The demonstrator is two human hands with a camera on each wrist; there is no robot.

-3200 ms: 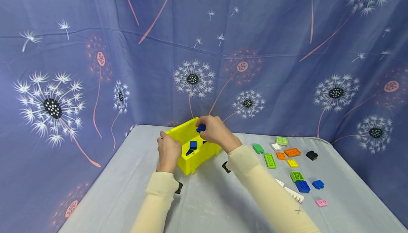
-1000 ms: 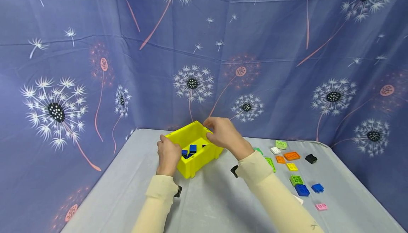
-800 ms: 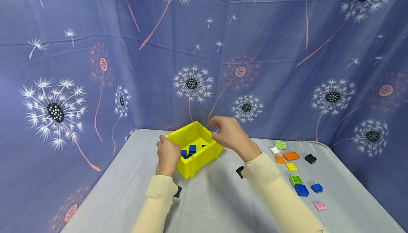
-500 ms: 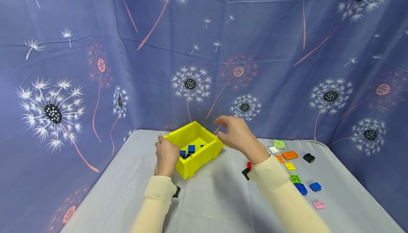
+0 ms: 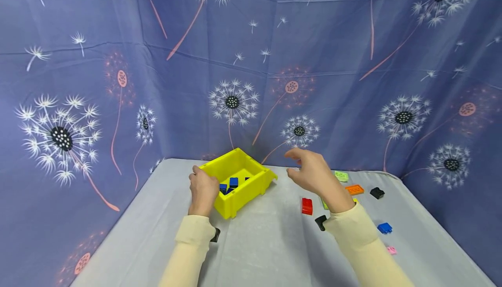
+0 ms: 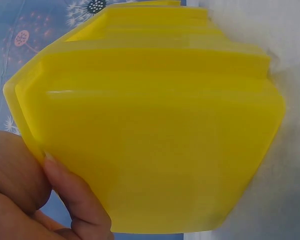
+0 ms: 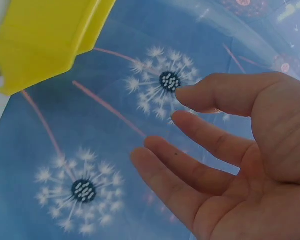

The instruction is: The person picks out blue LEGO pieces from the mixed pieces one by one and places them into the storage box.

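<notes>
A yellow plastic bin (image 5: 248,196) stands at the back middle of the table with several blue building bricks (image 5: 233,182) on its floor. My left hand (image 5: 204,191) grips the rim at the bin's left end. In the left wrist view, the thumb and fingers pinch the edge of the bin's yellow wall (image 6: 160,140). To the right of the bin, my right hand (image 5: 313,175) hovers above the table, holding nothing. Its fingers are loosely bent and spread from the thumb in the right wrist view, apart from the bin's corner (image 7: 45,40).
A red brick (image 5: 307,206) lies below the right hand. Further right are an orange brick (image 5: 354,189), a black brick (image 5: 377,193), a light green brick (image 5: 341,175), a blue brick (image 5: 384,228) and a pink brick (image 5: 391,250). The right forearm hides others. A patterned curtain (image 5: 188,117) hangs behind.
The blue brick the right hand held 3.2 s ago has left it; one more blue brick shows in the bin. The right hand has moved right, uncovering the red brick. The left hand stays.
</notes>
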